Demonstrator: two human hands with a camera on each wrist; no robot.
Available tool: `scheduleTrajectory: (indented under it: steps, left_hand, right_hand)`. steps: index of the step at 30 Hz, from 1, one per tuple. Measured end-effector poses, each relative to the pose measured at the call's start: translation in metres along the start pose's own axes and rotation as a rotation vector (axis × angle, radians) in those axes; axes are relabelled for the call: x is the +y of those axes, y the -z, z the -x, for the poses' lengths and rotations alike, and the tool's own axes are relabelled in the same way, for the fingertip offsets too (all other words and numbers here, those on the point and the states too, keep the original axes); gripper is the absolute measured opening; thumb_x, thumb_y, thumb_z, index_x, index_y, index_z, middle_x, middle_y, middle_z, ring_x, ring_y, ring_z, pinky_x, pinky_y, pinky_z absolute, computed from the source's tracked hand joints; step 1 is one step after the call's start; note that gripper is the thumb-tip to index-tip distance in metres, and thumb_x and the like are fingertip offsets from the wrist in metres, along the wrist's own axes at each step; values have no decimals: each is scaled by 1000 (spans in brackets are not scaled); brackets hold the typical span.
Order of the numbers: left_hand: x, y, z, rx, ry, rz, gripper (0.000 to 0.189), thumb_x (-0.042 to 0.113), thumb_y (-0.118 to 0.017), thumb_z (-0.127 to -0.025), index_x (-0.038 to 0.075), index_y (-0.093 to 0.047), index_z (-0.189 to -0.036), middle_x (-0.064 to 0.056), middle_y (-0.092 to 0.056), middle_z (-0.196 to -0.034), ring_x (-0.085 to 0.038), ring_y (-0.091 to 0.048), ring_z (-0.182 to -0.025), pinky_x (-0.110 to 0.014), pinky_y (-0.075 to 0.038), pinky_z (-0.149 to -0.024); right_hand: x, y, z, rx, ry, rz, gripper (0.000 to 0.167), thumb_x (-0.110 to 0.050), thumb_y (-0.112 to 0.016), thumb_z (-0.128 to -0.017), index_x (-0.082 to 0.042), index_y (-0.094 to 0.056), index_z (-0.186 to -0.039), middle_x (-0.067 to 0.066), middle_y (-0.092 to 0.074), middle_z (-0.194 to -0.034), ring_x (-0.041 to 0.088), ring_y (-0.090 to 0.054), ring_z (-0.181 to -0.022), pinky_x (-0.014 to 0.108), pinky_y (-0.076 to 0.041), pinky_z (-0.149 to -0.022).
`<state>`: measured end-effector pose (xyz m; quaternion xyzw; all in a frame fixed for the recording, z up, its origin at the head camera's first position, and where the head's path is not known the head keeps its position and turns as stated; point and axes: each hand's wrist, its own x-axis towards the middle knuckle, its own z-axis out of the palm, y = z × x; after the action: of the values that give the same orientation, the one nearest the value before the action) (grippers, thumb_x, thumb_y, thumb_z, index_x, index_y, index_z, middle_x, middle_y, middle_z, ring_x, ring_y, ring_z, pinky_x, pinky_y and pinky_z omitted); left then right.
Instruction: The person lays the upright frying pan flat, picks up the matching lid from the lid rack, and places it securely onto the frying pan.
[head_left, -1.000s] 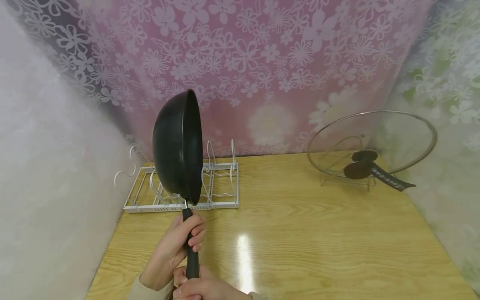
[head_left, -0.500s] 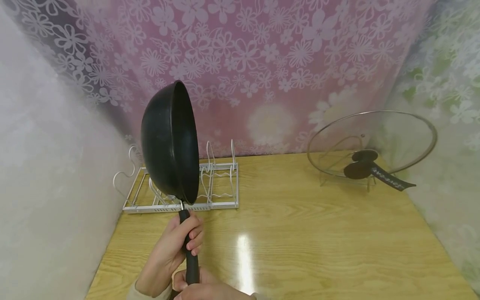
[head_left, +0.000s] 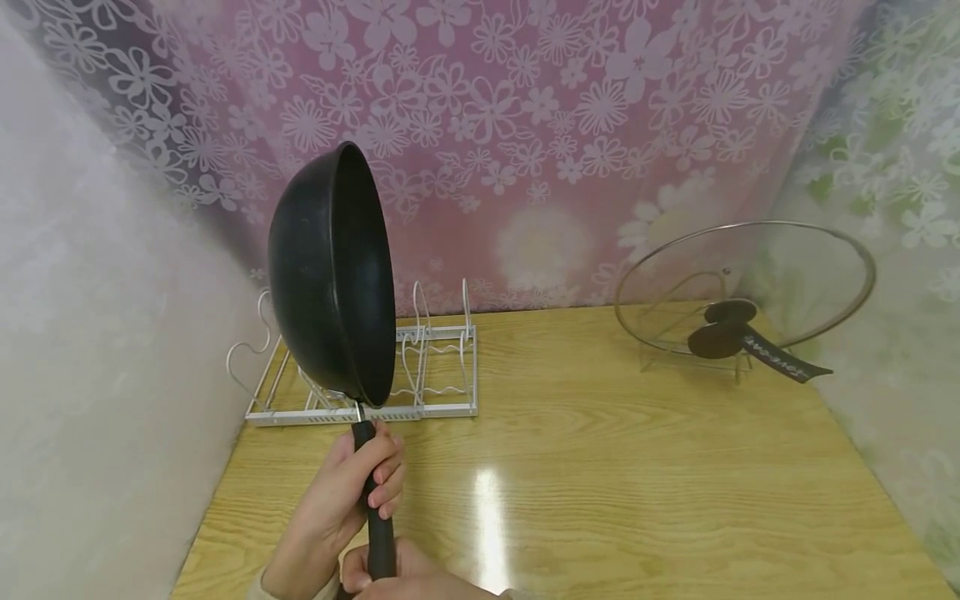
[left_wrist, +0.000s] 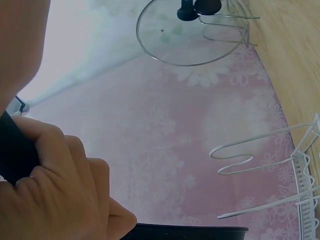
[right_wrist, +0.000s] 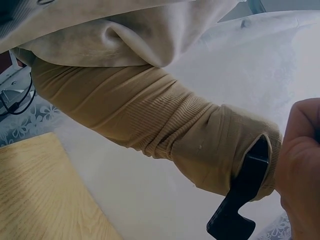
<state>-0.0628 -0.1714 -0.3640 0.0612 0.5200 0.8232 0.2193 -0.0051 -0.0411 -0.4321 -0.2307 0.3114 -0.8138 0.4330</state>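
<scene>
A black wok (head_left: 303,275) is held up on its side, its hollow facing right and its black handle (head_left: 381,537) pointing down. My left hand (head_left: 352,479) grips the upper part of the handle, below the metal neck. Lower down, my right hand (head_left: 416,571) holds the handle's end, partly cut off by the frame. Behind the wok a white wire rack (head_left: 450,409) lies on the table, and the wok hides part of it. In the left wrist view, my left hand (left_wrist: 70,185) wraps the dark handle, with the wok's rim (left_wrist: 190,231) at the bottom.
At the back right a glass lid (head_left: 810,283) with a black knob leans on a small wire stand (head_left: 737,371). The wooden table (head_left: 637,467) is bordered by a pink flowered cloth (head_left: 525,150) behind and pale walls at both sides.
The wok has moved left and slightly up, its top tilting a little further left. Both hands keep their grip on the handle. The rack and lid have stayed put.
</scene>
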Motion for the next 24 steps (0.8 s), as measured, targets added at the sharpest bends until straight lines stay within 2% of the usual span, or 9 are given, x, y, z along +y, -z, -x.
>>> scheduleTrajectory:
  steps: [5,9,13,16,19,24]
  left_hand:
    - [2,-3,3,-23,-9,-1,20,3,-40,-102,11,-33,-85,7,-39,-62,-2,-41,-45,-16,-40,-44]
    - [4,-7,4,-17,-9,-10,20,2,-41,-101,11,-31,-86,7,-39,-61,-2,-41,-44,-16,-40,-43]
    - [6,-12,5,13,-2,-41,20,1,-42,-99,10,-29,-87,7,-38,-59,-2,-40,-43,-17,-40,-42]
    - [6,-16,6,39,6,-72,20,1,-43,-98,9,-29,-87,6,-37,-59,-3,-39,-43,-17,-40,-41]
    - [7,-18,7,60,11,-91,20,2,-44,-98,8,-29,-87,5,-36,-59,-3,-38,-43,-18,-40,-41]
    - [8,-21,8,71,15,-110,21,2,-44,-98,8,-28,-86,5,-35,-59,-4,-37,-42,-19,-40,-40]
  right_hand:
    - [3,-1,1,-10,28,-19,10,-9,-48,-91,-18,-46,-86,-14,-42,-74,0,-37,-62,13,-31,-55]
    - [4,-2,1,-28,57,-31,11,-13,-49,-96,-18,-47,-87,-14,-44,-77,-1,-40,-64,12,-34,-58]
    - [4,-2,2,-42,87,-3,25,-15,-51,-99,0,-39,-82,-15,-47,-78,-2,-42,-66,12,-37,-61]
    - [5,-1,3,-47,97,16,40,-15,-51,-98,16,-27,-88,-16,-48,-77,-2,-43,-67,11,-38,-63]
    - [6,1,3,-69,124,29,45,-15,-50,-99,21,-23,-91,-17,-49,-78,-2,-44,-68,12,-39,-65]
    - [8,0,3,-60,138,44,42,-11,-49,-97,22,-24,-90,-17,-50,-78,-2,-45,-69,12,-40,-66]
